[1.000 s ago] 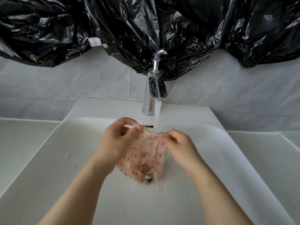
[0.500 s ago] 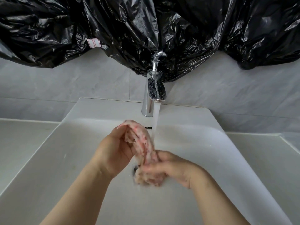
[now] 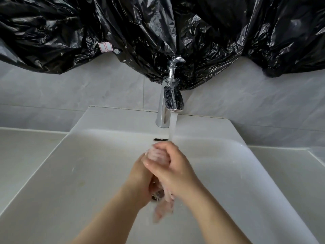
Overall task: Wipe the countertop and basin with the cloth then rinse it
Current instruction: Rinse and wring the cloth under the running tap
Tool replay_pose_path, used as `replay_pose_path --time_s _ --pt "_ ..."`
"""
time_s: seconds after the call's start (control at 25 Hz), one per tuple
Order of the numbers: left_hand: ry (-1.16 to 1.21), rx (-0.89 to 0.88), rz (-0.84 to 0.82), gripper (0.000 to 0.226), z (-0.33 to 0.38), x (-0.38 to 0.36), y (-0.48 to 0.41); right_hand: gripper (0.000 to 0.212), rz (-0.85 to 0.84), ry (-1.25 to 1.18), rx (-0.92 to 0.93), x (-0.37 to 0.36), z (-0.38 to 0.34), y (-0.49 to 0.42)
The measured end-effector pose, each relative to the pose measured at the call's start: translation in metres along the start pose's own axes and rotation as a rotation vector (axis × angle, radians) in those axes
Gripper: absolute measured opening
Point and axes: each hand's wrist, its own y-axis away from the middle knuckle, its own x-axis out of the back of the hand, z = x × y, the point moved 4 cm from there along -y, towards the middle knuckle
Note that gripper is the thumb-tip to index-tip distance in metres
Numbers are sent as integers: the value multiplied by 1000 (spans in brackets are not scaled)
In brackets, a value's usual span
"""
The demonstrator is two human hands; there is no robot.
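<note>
**Cloth (image 3: 157, 154) squeezed under the running tap (image 3: 169, 103)**

Both hands meet straight below the tap's spout, over the basin (image 3: 88, 173), so the stream of water (image 3: 173, 127) lands on the top of the bundle and runs down through it. This looks like the rinsing step, the last part of the task.

The cloth is bunched into an upright roll. Its pale pink top pokes out just under the stream. Its loose tail hangs blurred below the hands, nearer the person than the tap, over the drain (image 3: 155, 197).

The right hand (image 3: 174, 169) has its fingers (image 3: 153, 162) curled tight round the upper part of the roll, with no gap showing. The left hand (image 3: 140, 178) sits lower and just left of the tap's line, pressed against the right. Its fingers are mostly hidden behind the right hand, but they appear closed round the middle of the roll.

Gripping the cloth as a roll probably lets the squeezed water fall into the basin rather than onto the tabletop (image 3: 26, 147) on either side of the tap. Black plastic sheeting (image 3: 158, 32) hangs above and behind the tap.
</note>
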Motion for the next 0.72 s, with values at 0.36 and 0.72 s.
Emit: replay_pose_path --time_s 0.36,0.72 --pt "35 256 -1 46 -12 -15 5 35 286 359 -224 6 8 -17" --pt "7 185 -142 29 -4 -19 3 39 495 29 -304 27 34 -27"
